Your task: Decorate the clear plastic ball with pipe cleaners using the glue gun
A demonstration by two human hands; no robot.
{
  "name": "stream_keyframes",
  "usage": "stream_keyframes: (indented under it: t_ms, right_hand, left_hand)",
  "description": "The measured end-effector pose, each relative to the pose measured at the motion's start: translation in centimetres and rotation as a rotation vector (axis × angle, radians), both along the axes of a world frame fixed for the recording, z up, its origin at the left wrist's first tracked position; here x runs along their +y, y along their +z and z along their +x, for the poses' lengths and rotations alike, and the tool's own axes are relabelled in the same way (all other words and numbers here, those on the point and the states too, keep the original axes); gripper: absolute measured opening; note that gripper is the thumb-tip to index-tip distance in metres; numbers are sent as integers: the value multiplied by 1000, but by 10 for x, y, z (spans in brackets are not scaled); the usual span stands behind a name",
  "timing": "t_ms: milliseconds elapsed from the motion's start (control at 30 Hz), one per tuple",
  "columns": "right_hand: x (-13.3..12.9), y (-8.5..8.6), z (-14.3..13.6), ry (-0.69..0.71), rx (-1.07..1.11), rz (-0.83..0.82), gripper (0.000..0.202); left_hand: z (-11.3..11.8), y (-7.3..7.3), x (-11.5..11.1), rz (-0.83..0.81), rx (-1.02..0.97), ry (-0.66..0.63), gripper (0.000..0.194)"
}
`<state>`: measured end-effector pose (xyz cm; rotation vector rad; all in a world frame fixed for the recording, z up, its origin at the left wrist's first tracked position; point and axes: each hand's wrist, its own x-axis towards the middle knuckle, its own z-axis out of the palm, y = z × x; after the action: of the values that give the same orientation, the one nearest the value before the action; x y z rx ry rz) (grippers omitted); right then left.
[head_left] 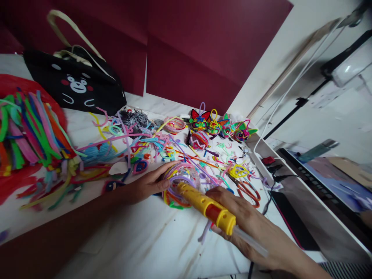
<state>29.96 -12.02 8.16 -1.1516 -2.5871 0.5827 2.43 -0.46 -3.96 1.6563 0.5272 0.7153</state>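
- maroon panels (192, 50) stand behind the table.
- the white marbled table (139, 240) bears the work and a wide scatter of coloured fuzzy stems.
- a black bag (95, 85) with a white-and-red animal face leans at the back left.
- a thick bundle of fuzzy stems (37, 131) lies at the far left, partly over red wrapping.
- the right hand (232, 209) has its fingers curled round the glue gun; its grip is partly hidden.
- the left hand (152, 184) clamps the near-left edge of the round piece between thumb and fingers.
- the yellow glue gun (207, 205) has a clear stick out its rear and its nozzle over the round piece; whether they touch, i cannot tell.
- the round piece (186, 172), ringed with coloured stems, sits at the table's middle.
- orange-handled scissors (251, 193) lie just beyond the right hand.
- small pointy-eared faces (200, 124) stand in a row behind.
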Motion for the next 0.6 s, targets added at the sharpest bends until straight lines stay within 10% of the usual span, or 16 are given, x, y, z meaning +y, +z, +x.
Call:
stream_keyframes:
  t_ms: [600]
  right_hand:
    - [-1,1,-12,30,36,208,24]
  left_hand:
    - [-3,-9,2,45,44,27,76]
